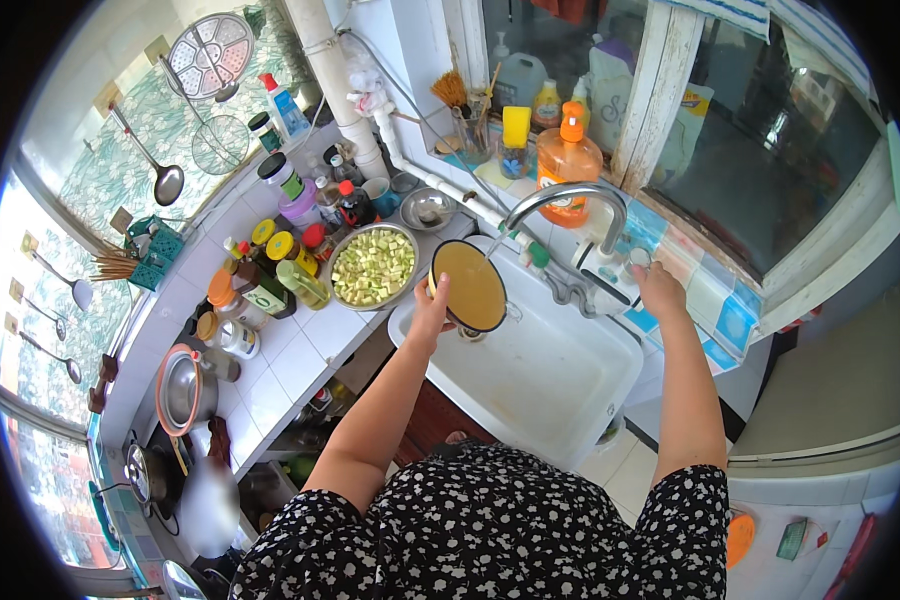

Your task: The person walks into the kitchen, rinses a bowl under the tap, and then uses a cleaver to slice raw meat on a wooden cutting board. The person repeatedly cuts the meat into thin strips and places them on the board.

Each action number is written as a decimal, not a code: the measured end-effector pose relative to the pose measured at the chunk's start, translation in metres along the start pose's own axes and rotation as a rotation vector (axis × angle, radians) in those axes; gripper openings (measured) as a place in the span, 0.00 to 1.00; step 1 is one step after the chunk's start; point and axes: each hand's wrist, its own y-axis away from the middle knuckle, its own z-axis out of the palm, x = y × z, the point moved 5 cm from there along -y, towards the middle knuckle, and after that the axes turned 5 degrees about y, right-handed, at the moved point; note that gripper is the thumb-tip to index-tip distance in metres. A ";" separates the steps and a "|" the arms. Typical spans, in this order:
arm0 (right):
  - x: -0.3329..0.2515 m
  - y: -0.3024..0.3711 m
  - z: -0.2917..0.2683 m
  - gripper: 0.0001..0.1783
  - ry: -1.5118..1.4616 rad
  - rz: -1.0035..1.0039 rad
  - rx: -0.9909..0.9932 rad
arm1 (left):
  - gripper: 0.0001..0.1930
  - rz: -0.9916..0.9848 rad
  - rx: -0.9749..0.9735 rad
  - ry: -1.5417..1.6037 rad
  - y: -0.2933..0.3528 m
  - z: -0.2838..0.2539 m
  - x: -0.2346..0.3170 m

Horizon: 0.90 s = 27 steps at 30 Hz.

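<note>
Over the left part of the white sink (pixel 580 350), my left hand (pixel 430 312) grips a round bowl (pixel 472 285) with a dark rim and a tan inside. The bowl is tilted beneath the spout of the curved metal faucet (pixel 570 192), and a thin stream of water reaches it. Whether the tan is the bowl's own colour or liquid, I cannot tell. My right hand (pixel 662 290) is closed around the faucet handle (pixel 638 258) on the right. A metal bowl of diced pale green vegetable (pixel 374 265) stands on the counter left of the sink.
Bottles and jars (pixel 270 270) crowd the tiled counter (pixel 300 345) at the left. A small metal bowl (pixel 429 209) sits behind the sink. An orange pump bottle (pixel 568 165) and a yellow sponge (pixel 516 127) stand by the window. Ladles (pixel 168 183) hang on the left wall.
</note>
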 end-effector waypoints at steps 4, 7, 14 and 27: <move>0.008 -0.010 0.013 0.27 -0.027 -0.045 -0.025 | 0.46 0.506 0.260 -0.535 -0.006 -0.022 0.025; -0.003 0.003 0.010 0.25 -0.172 -0.011 -0.150 | 0.48 0.586 0.249 -0.659 0.017 -0.021 0.051; -0.020 0.011 0.017 0.24 -0.208 0.201 -0.044 | 0.54 0.867 0.224 -0.828 0.034 -0.022 0.086; -0.024 0.005 0.035 0.24 -0.256 0.436 0.091 | 0.51 0.857 -0.034 -0.658 -0.010 -0.057 0.076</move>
